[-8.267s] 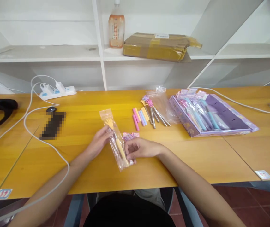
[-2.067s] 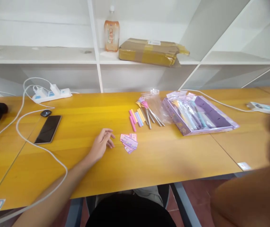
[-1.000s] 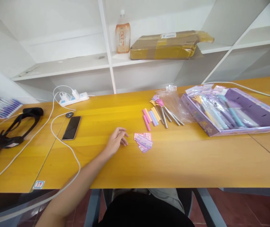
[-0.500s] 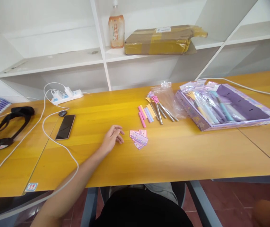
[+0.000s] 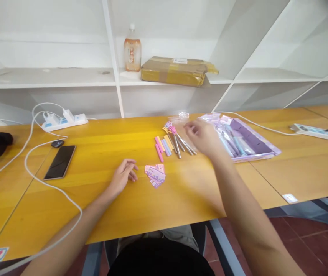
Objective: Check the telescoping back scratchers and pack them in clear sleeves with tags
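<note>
My left hand (image 5: 124, 174) rests on the table with relaxed fingers apart and nothing in them. Just right of it lies a fanned pile of pink and purple cards (image 5: 155, 175). Blurred by motion, my right hand (image 5: 204, 135) hovers by the clear plastic bags (image 5: 183, 116), its fingers bent; I cannot make out anything in them. Hand-shaped back scratchers (image 5: 173, 130) with metal rods lie to its left. Beside these are pink, orange and blue tubes (image 5: 164, 145). The purple box (image 5: 263, 143), holding several bagged back scratchers (image 5: 235, 142), is partly hidden behind my right hand.
At the left are a phone (image 5: 60, 162), a small black object (image 5: 57, 143), a power strip (image 5: 65, 122) and a loose white cable (image 5: 63, 196). A bottle (image 5: 132, 51) and a taped carton (image 5: 172, 70) stand on the shelf. Another power strip (image 5: 319, 132) is far right.
My right hand has come in from the lower right and reached over the plastic bags. The whole view has swung to the right. My left hand stays beside the cards.
</note>
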A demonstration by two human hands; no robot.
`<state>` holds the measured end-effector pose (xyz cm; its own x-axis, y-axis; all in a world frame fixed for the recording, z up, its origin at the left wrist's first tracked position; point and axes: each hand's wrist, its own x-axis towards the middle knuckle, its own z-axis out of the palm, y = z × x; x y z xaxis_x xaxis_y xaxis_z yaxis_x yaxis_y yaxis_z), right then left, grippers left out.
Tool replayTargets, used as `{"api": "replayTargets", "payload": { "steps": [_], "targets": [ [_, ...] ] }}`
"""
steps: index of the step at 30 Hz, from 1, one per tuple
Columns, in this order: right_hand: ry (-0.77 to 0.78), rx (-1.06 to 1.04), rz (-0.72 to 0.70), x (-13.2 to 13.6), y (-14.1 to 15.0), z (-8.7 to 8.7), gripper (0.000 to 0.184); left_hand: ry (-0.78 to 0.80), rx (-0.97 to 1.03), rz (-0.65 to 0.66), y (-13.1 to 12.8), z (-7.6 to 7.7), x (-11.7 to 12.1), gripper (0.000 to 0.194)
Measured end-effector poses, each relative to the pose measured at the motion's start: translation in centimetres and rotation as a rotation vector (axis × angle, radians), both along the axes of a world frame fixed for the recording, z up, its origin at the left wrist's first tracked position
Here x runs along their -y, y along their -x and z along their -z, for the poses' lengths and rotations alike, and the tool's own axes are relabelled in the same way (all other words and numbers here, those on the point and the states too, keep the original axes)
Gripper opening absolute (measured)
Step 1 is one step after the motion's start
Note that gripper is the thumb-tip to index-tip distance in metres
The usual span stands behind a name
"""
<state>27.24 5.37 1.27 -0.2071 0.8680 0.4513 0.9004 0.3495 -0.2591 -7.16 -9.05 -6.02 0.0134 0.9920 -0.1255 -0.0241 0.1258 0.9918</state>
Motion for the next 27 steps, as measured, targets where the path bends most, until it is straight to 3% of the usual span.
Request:
{"api": "replayTargets", "payload": {
  "steps": [5, 9, 14, 18, 20, 23, 27],
  "targets": [
    [0.239, 0.173, 0.238, -1.1, 2.3, 4.1, 0.032, 0.002, -0.001, 0.013, 0.1, 0.0, 0.0, 0.043],
    [0.227, 0.196, 0.266, -1.5, 2.3, 6.0, 0.031, 0.013, 0.005, 0.02, 0.1, -0.1, 0.1, 0.041],
    [0.091, 0.144, 0.287, -1.4, 1.9, 5.6, 0.026, 0.011, -0.005, 0.02, 0.0, -0.1, 0.2, 0.039],
    [0.041, -0.162, 0.237, 0.3, 3.5, 4.7, 0.033, 0.007, -0.018, 0.012, -0.1, 0.1, 0.2, 0.038],
    [0.127, -0.233, 0.122, 1.7, 4.9, 4.5, 0.033, -0.001, -0.018, 0.009, -0.1, 0.2, 0.2, 0.039],
    [0.34, -0.087, -0.018, 3.7, 7.3, 4.7, 0.029, -0.01, -0.014, 0.002, -0.2, 0.2, 0.2, 0.04],
    [0.468, 0.156, 0.007, 5.2, 9.4, 5.1, 0.031, -0.015, -0.014, 0.004, -0.1, 0.3, 0.2, 0.04]
  ]
}}
